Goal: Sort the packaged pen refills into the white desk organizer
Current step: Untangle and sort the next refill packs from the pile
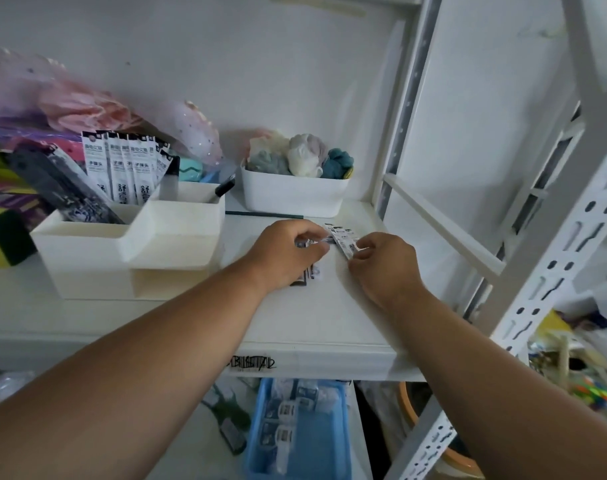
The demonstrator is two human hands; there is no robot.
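Refill packs (342, 239) loose on shelf (312, 317), right of white organizer (122, 244). Gathering step imo. Left hand (288, 252) and right hand (385, 265) both pinching packs. Next: lift bunch, carry left, drop upright beside packs already standing (129, 168) in far-left compartment.

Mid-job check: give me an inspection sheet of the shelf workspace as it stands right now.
Surface: white shelf board, bare near its front edge.
Job's things: white plastic desk organizer holds upright white refill packets; loose packets lie on the shelf between the hands.
Clutter: white tub of fabric bundles; blue tray below.
Grippers: left hand and right hand each pinch loose packets.
Cables: nothing seen.
Surroundings: white slotted metal rack upright.
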